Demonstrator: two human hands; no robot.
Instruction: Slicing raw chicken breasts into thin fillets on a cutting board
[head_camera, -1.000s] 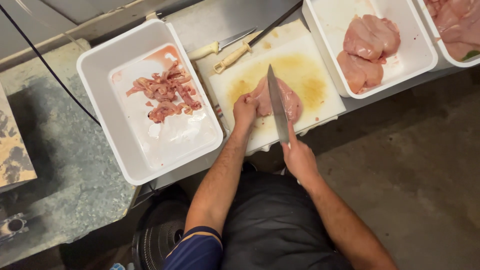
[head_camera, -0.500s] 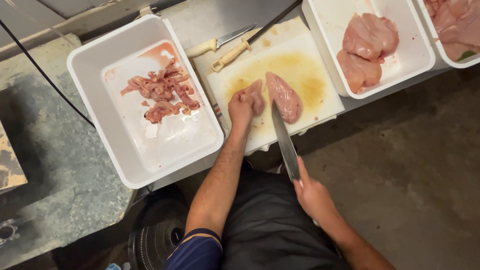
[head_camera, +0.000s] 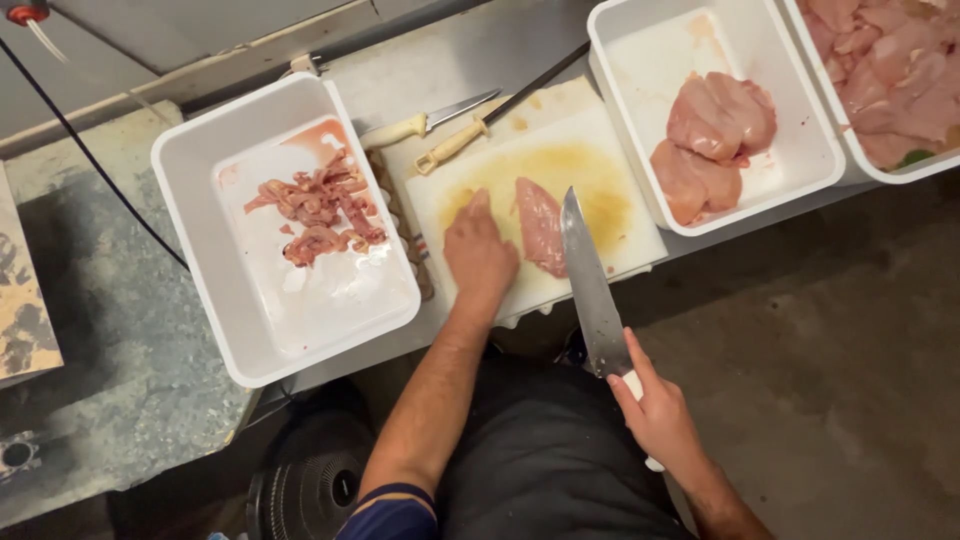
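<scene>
The left hand (head_camera: 480, 255) lay flat, fingers spread, on the stained white plastic cutting board (head_camera: 600, 150), the raw pink chicken piece (head_camera: 540, 225) just beside its fingertips. The right hand (head_camera: 660, 420) gripped a long steel knife (head_camera: 590, 285), blade alongside the meat.

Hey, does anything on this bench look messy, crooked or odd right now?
Mostly tidy. The cutting board carries a yellowish stain under the chicken piece, and the left tub has pinkish juice smeared around the trimmings.
</scene>
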